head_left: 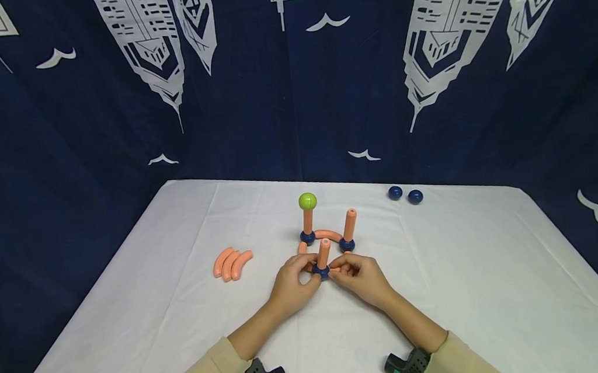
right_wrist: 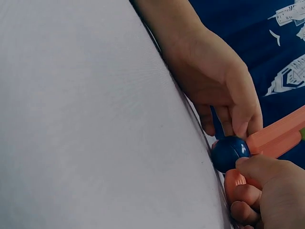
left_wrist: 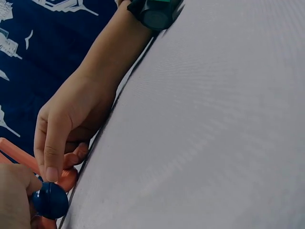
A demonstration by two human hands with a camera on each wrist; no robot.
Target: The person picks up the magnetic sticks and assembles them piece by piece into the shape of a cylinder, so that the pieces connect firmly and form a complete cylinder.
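Observation:
My left hand [head_left: 294,286] grips a dark blue ball [head_left: 320,271] between thumb and fingers. From the top of that ball rises a straight orange rod [head_left: 324,253]. On the other side, my right hand [head_left: 361,276] pinches a curved orange rod [right_wrist: 233,183] against the ball, its thumb tip right at the ball's surface. Behind the hands stand two more blue balls [head_left: 308,237] [head_left: 347,245], joined by a curved orange rod [head_left: 327,234]. Each bears an upright orange rod, and a green ball [head_left: 308,201] tops the left one. Fingers partly hide another curved rod [head_left: 302,248] at the left.
Several loose curved orange rods [head_left: 232,264] lie side by side to the left on the white cloth-covered table [head_left: 469,278]. Two loose blue balls [head_left: 395,193] [head_left: 415,196] rest near the far edge. A dark blue printed curtain [head_left: 271,106] hangs behind.

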